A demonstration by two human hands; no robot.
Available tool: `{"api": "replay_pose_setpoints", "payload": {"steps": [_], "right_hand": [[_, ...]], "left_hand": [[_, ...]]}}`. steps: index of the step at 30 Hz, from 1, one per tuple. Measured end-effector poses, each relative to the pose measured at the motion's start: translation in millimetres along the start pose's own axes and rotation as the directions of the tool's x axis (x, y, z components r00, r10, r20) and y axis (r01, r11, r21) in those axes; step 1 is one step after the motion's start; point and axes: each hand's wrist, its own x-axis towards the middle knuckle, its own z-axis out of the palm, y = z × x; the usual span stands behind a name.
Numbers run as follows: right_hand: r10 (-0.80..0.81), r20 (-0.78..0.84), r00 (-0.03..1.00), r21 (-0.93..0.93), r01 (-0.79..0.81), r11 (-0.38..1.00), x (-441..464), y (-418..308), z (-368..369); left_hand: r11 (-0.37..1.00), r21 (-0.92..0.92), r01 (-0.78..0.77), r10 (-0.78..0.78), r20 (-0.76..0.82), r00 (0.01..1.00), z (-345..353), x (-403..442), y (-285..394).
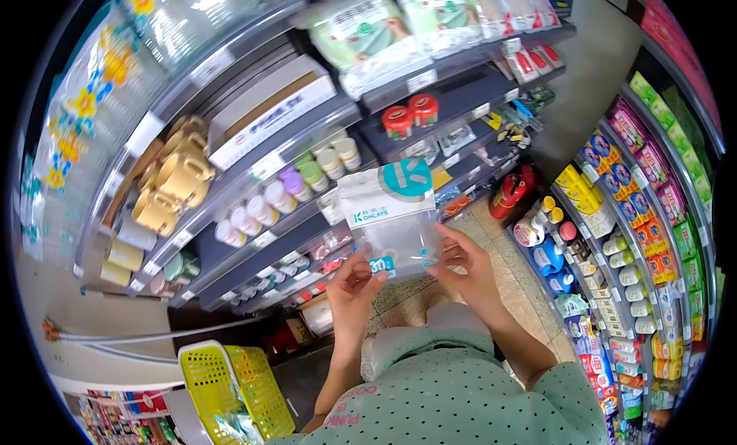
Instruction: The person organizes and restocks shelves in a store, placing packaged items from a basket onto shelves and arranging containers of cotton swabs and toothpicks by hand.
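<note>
A clear plastic pouch (395, 234) with a white top, a teal round mark and "KOHLAYS" printed on it is held upright in front of me. My left hand (355, 280) pinches its lower left corner, beside a teal "30" label. At the lower right edge, my right hand (463, 262) grips the pouch between thumb and fingers. What the pouch contains is hard to make out through the plastic.
Ahead stand shelves with beige mugs (180, 173), small lidded bottles (280, 196), red-lidded jars (411, 117) and bagged goods (365, 34). A yellow-green basket (211, 376) is at lower left. A fire extinguisher (513, 192) stands near the right-hand shelves of cleaning products (549, 257).
</note>
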Motion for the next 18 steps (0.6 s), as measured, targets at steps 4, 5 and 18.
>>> {"api": "replay_pose_setpoints", "payload": {"steps": [4,5,18], "right_hand": [[-0.024,-0.176,0.984,-0.043,0.017,0.999,2.3,1.1,-46.6],[-0.033,-0.219,0.975,-0.049,0.023,0.999,3.0,1.2,-56.4],[-0.098,-0.595,0.798,-0.338,-0.137,0.931,46.3,25.4,-138.9]], "left_hand": [[0.998,0.068,0.007,-0.015,0.122,0.992,53.8,24.0,-11.0],[0.996,0.084,0.016,-0.029,0.151,0.988,66.3,29.6,-13.4],[0.983,0.179,-0.033,-0.048,0.428,0.902,180.5,126.4,-63.1]]}}
